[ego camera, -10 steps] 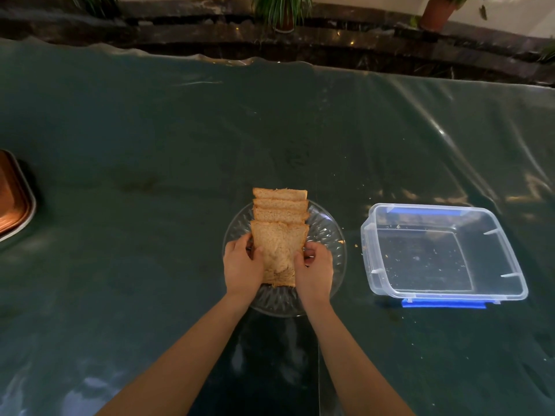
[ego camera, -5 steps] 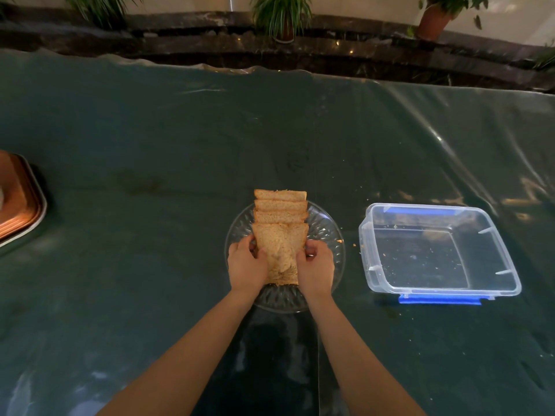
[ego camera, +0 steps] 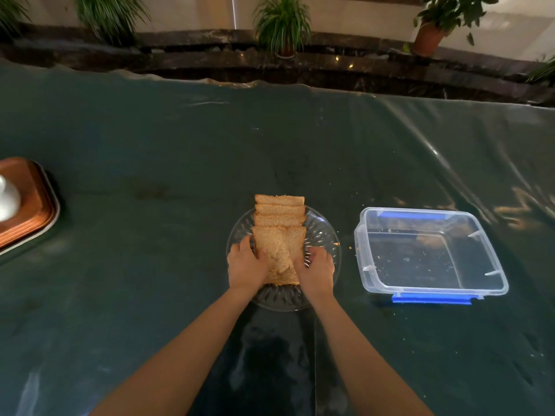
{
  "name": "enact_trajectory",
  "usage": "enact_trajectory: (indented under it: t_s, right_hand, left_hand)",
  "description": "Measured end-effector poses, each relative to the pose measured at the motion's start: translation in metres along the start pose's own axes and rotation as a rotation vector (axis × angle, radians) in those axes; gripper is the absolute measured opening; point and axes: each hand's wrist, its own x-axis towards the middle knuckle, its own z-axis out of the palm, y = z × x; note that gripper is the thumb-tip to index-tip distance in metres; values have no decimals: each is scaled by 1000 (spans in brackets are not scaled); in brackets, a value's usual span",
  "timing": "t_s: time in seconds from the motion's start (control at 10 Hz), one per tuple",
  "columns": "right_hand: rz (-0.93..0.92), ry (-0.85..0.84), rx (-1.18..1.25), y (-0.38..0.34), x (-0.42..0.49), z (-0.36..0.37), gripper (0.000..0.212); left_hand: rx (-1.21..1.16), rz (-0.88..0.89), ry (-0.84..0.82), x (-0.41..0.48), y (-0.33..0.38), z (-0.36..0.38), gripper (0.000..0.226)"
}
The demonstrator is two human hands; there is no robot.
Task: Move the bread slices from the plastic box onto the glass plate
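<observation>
The nearest of the bread slices [ego camera: 279, 250] is pinched by left hand [ego camera: 246, 265] and right hand [ego camera: 316, 270] over the glass plate [ego camera: 326, 235]; it is best lowered gently, the plastic box [ego camera: 432, 291] being empty.

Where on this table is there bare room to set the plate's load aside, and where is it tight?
Bare cloth lies between the copper tray and the glass plate, and across the far side. Tight: the gap between plate and plastic box, and the plate itself, filled by bread slices with left hand and right hand.

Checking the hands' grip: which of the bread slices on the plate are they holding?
The nearest slice, front of the row, pinched between left hand and right hand; the others behind are untouched.
</observation>
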Motion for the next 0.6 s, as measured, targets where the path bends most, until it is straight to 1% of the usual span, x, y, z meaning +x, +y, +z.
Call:
enact_trajectory:
  t_s: [0.2, 0.4, 0.5, 0.6]
  right_hand:
    - [-11, -78, -120, 1, -1, -13, 49]
    - [-39, -164, -272, -4, -4, -31, 63]
    - [-94, -181, -325, -11, -2, -40, 67]
    - [-135, -177, -335, -23, 2, -49, 70]
  left_hand:
    - [105, 3, -58, -10, 5, -6, 58]
    - [247, 3, -145, -18, 15, -17, 61]
    - [342, 29, -123, -22, 23, -25, 62]
    - [404, 80, -60, -22, 36, -35, 60]
